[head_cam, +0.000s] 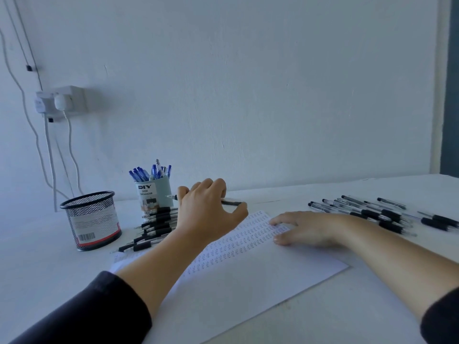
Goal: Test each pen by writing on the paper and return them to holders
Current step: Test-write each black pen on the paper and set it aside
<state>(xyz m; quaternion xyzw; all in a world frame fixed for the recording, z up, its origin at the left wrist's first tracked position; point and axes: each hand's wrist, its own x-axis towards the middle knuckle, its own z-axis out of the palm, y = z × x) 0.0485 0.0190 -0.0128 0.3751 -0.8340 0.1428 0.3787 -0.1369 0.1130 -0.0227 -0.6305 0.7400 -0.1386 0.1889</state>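
My left hand (207,209) grips a black pen (232,202) held level above the desk, its tip pointing left toward the pale blue holder (155,193) full of blue pens. A row of black pens (156,225) lies on the desk between that holder and my hand. A black mesh holder (90,219) stands further left, with no pens visible in it. My right hand (305,228) rests flat, fingers spread, on the white paper (248,274), which carries several rows of small written words. Another group of black pens (377,212) lies at the right.
The white desk (37,269) meets a white wall at the back. A wall socket (62,99) with plugs and hanging cables sits at the upper left. Both of my forearms show dark sleeves.
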